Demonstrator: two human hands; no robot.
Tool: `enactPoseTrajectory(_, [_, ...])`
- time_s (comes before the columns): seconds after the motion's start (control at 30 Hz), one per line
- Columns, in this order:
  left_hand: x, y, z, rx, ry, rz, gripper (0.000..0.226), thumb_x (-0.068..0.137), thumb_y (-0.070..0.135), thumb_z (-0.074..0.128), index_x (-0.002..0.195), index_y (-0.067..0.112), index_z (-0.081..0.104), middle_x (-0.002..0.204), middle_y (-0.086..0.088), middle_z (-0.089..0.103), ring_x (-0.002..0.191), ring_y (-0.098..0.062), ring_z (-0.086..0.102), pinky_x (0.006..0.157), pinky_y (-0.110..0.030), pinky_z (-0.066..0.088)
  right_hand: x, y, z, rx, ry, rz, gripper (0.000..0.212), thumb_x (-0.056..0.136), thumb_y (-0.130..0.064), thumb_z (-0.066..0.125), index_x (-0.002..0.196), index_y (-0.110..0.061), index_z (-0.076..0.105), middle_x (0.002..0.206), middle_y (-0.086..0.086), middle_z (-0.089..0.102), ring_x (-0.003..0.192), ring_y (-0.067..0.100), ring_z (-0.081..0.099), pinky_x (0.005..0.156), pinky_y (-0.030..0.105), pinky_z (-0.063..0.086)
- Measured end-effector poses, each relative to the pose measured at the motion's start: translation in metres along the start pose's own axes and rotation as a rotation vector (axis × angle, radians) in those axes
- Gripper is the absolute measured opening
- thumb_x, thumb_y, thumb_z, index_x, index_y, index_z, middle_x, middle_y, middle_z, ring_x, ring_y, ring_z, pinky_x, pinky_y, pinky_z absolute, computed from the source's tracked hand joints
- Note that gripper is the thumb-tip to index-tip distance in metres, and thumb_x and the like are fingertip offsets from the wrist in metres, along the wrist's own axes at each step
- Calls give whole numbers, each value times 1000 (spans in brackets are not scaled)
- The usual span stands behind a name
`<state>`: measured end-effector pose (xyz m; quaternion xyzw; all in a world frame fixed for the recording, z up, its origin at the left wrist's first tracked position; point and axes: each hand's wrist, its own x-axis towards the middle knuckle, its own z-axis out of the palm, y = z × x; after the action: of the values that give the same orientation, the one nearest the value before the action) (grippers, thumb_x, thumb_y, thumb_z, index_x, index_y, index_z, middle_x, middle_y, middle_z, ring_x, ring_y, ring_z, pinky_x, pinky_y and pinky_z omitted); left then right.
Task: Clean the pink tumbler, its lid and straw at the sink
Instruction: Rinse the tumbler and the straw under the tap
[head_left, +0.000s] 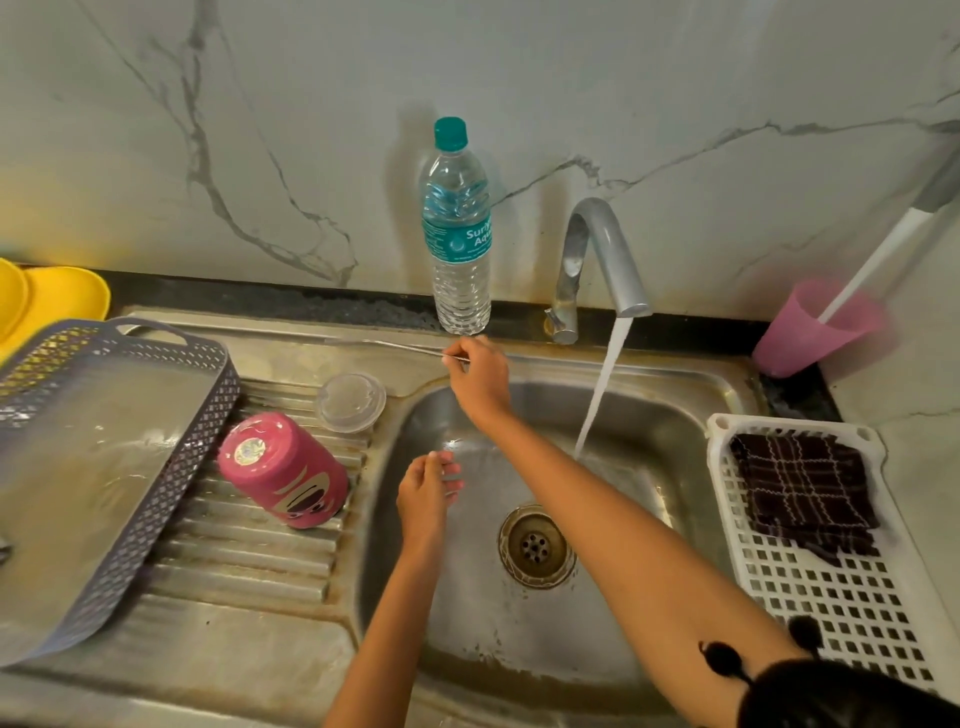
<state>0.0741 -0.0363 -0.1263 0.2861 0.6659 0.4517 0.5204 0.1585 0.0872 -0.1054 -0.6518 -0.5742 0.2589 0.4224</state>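
**Straw in hand at the back ledge, tap running**

The sink (691, 400) fills the middle of the counter, and its tap (602, 244) pours a steady stream into the basin, to the right of the grip. Left of the grip, on the ribbed drainboard (249, 551), the pink tumbler (283, 470) lies tilted on its side, base up toward the camera, a cartoon face printed on its wall. Just beyond the tumbler sits the clear lid (350, 401), round and cloudy, resting flat.

The right hand (480, 376) pinches 1 end of the straw (400, 347) between fingertips and thumb; the straw is thin, pale and see-through, stretching leftward along the sink's back ledge. The left hand (426, 493) hangs loosely curled over the basin, holding nothing.

The straw seems to be the step in hand. Next, it likely needs carrying right, under the stream, with the pinch kept firm since it is slim and wet.
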Motion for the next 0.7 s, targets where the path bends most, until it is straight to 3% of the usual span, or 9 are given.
enactPoseTrajectory(0.1, [2,1,2,-16,-7,-14,26,103,21,43,90,13,64,90,-9,67,77,-18,62,67,-24,48,10,1,14,-59,0,5,7,84,-7,65,86,-6,72,92,10,57,99,26,50,82,21,32])
enactPoseTrajectory(0.23, [5,0,4,-24,-19,-33,25,102,22,44,92,12,65,92,-11,68,79,-19,63,69,-25,49,16,5,27,-135,-19,-22,10,84,-10,68,91,-11,76,92,6,56,100,23,49,87,28,41])
enactPoseTrajectory(0.43, [7,0,9,-25,-27,-53,25,102,23,45,91,12,64,91,-10,69,79,-20,63,69,-25,49,23,4,30,-114,-91,17,19,83,-6,69,101,-7,75,100,10,61,108,25,49,86,17,32])
enactPoseTrajectory(0.53, [6,-1,13,-13,-29,-55,26,103,23,44,91,11,64,90,-9,69,80,-20,64,69,-25,49,14,-4,16,-97,-110,-3,27,81,-8,72,108,-8,72,107,10,60,111,24,49,92,20,32])
enactPoseTrajectory(0.7, [-4,-2,35,-25,-86,-60,25,103,18,41,96,7,62,89,-9,66,80,-19,60,69,-24,47,-40,17,-34,-37,-75,-3,14,82,-13,70,96,-16,72,101,-1,58,103,18,54,88,29,45])
